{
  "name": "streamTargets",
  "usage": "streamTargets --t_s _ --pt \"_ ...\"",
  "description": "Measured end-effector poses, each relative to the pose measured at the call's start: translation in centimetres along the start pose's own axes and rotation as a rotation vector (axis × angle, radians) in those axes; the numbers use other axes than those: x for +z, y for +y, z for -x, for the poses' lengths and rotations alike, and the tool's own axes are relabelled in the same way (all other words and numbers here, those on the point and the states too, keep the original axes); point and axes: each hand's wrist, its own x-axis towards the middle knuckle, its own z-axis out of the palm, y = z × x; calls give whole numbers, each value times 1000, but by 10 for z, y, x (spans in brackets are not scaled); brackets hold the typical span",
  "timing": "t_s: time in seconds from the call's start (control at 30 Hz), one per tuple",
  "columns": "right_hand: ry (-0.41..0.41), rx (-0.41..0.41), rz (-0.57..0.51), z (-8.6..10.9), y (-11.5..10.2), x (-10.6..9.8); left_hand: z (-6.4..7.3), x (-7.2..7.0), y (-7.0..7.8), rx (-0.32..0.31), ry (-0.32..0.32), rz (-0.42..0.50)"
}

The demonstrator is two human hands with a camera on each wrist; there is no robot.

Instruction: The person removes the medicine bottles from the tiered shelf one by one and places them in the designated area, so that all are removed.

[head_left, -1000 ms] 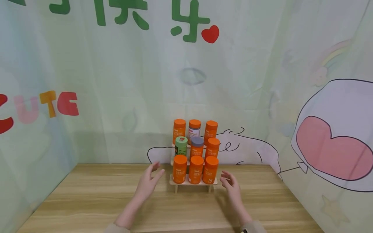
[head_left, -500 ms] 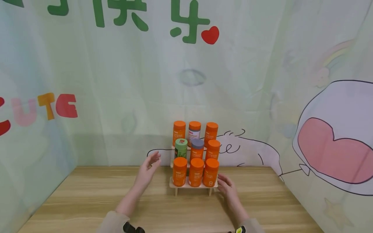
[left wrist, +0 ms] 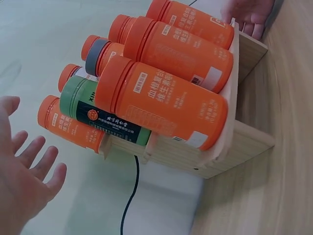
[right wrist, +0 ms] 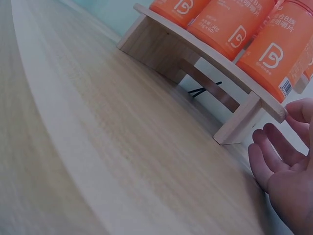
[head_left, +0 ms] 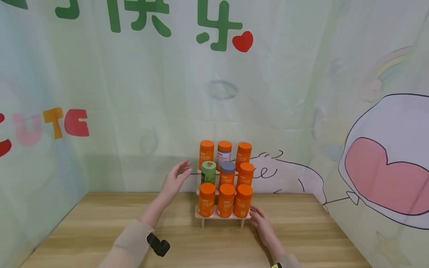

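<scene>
A three-tier wooden display rack (right wrist: 239, 120) holds several upright jars in rows. Orange jars (head_left: 226, 201) fill the front tier. On the middle tier, a green jar (head_left: 208, 172) stands left of an orange jar with a grey-blue lid (head_left: 227, 175). A white-labelled jar (head_left: 224, 154) is in the middle of the back row. My left hand (head_left: 174, 182) is raised beside the rack's left side, fingers spread, apart from the green jar. Low on the right, my right hand (head_left: 263, 225) has its fingertips right at the end of the front shelf, fingers loosely bent.
The rack stands on a wood-grain table (head_left: 117, 230) close to a printed cloth backdrop (head_left: 151, 111). A thin black cable (left wrist: 131, 200) hangs behind the rack. Black wrist cameras (head_left: 158, 244) sit at the sleeves.
My left hand has moved up and forward beside the rack's upper tiers. My right hand has moved left to the front shelf's right end. The jars keep their places.
</scene>
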Motion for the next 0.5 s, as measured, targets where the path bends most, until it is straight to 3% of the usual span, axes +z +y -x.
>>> streamTargets --t_s 0.33,0.5 --pt "-9 22 1 2 2 1 -28 4 15 9 -43 -93" --pt "-23 20 -15 2 2 0 -47 5 18 19 -69 -83"
